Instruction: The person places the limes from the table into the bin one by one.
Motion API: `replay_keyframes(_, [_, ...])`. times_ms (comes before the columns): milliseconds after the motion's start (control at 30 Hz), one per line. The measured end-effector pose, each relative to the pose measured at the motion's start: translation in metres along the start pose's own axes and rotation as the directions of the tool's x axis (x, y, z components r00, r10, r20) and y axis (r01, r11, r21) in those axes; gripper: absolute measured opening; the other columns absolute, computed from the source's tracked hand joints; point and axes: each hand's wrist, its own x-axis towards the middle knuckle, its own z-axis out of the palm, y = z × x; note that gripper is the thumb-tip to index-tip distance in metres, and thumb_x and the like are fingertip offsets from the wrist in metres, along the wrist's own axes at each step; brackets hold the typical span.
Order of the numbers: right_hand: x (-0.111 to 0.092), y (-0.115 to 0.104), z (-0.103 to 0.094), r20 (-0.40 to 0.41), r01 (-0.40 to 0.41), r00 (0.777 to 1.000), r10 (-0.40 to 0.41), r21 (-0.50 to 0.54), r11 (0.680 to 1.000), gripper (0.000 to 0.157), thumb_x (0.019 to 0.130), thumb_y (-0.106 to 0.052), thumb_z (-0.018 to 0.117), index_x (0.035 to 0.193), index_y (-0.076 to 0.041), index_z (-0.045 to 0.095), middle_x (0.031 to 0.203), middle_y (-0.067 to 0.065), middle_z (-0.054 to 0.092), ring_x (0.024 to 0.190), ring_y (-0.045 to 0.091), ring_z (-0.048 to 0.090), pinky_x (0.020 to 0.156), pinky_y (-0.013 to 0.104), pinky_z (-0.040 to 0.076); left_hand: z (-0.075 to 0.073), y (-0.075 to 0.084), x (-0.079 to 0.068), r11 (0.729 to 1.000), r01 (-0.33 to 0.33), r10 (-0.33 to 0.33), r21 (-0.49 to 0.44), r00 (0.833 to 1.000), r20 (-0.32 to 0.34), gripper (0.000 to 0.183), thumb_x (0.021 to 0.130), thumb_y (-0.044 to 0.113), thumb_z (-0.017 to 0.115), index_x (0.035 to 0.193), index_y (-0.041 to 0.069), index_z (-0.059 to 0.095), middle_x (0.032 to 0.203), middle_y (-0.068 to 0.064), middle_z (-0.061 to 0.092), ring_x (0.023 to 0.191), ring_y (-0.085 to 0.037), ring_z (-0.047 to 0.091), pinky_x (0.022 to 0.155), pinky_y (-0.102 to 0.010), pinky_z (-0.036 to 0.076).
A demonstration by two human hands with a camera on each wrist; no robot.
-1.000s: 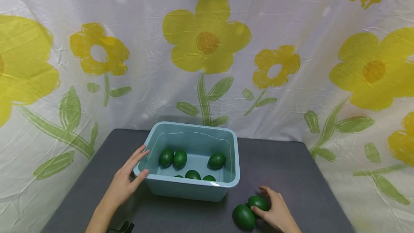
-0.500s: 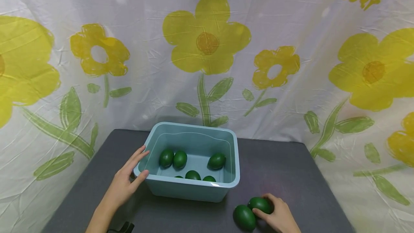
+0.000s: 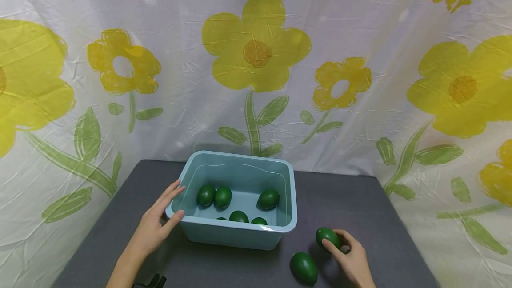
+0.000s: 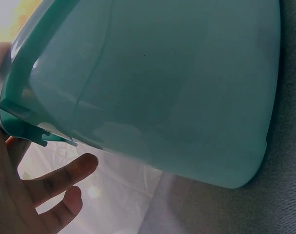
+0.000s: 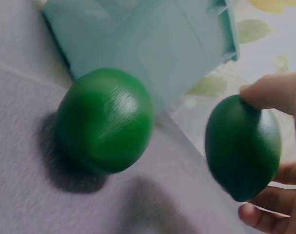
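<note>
My right hand (image 3: pixel 354 259) pinches a dark green lime (image 3: pixel 327 237) between thumb and fingers, raised off the table. In the right wrist view the held lime (image 5: pixel 243 148) is upright, its nub pointing down. A second lime (image 3: pixel 304 269) lies on the table, to the left of that hand and apart from it. My left hand (image 3: pixel 150 230) rests on the near left corner of a light blue plastic bin (image 3: pixel 232 237), thumb and fingers spread over its rim. Several limes (image 3: pixel 222 197) lie inside, some partly hidden by the front wall. The left wrist view shows relaxed fingers (image 4: pixel 65 180) beside the bin.
A dark grey table (image 3: pixel 340 199) carries the bin and the loose lime. Behind and at both sides hangs a white curtain (image 3: pixel 172 57) with yellow flowers. A small black object (image 3: pixel 157 281) shows at the front edge, near my left forearm.
My right hand has closed its fingers on the farther lime and lifted it up and away from the other one. The left hand and the bin have stayed put.
</note>
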Motion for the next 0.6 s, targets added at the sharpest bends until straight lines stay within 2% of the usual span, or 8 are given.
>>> replay_keyframes(233, [0.005, -0.010, -0.009, -0.062, 0.043, 0.997, -0.041, 0.025, 0.999, 0.055, 0.098, -0.049, 0.075, 0.133, -0.008, 0.069, 0.114, 0.006, 0.075, 0.097, 0.012, 0.062, 0.082, 0.036, 0.043, 0.000, 0.000, 0.000, 1.000, 0.000, 0.000, -0.002, 1.000, 0.004, 0.059, 0.104, 0.024, 0.069, 0.160, 0.019, 0.050, 0.172, -0.002, 0.036, 0.120, -0.009, 0.051, 0.069, -0.029, 0.050])
replay_keyframes(400, [0.010, -0.023, -0.012, -0.101, 0.073, 0.992, -0.070, 0.034, 0.997, 0.051, 0.097, -0.048, 0.077, 0.131, -0.011, 0.071, 0.112, 0.005, 0.075, 0.096, 0.010, 0.062, 0.082, 0.034, 0.043, 0.000, 0.000, -0.001, 1.000, -0.009, 0.009, -0.004, 1.000, -0.001, 0.060, 0.103, 0.023, 0.069, 0.160, 0.019, 0.050, 0.171, -0.001, 0.036, 0.120, -0.006, 0.050, 0.069, -0.029, 0.049])
replay_keyframes(600, [0.017, -0.041, -0.014, -0.155, 0.168, 0.975, -0.159, 0.049, 0.985, 0.044, 0.097, -0.040, 0.078, 0.129, -0.010, 0.072, 0.109, 0.005, 0.075, 0.093, 0.006, 0.061, 0.080, 0.030, 0.044, 0.000, 0.000, -0.001, 1.000, -0.006, 0.006, 0.001, 1.000, -0.001, 0.059, 0.104, 0.023, 0.069, 0.159, 0.020, 0.050, 0.171, -0.002, 0.037, 0.117, -0.004, 0.050, 0.068, -0.028, 0.049])
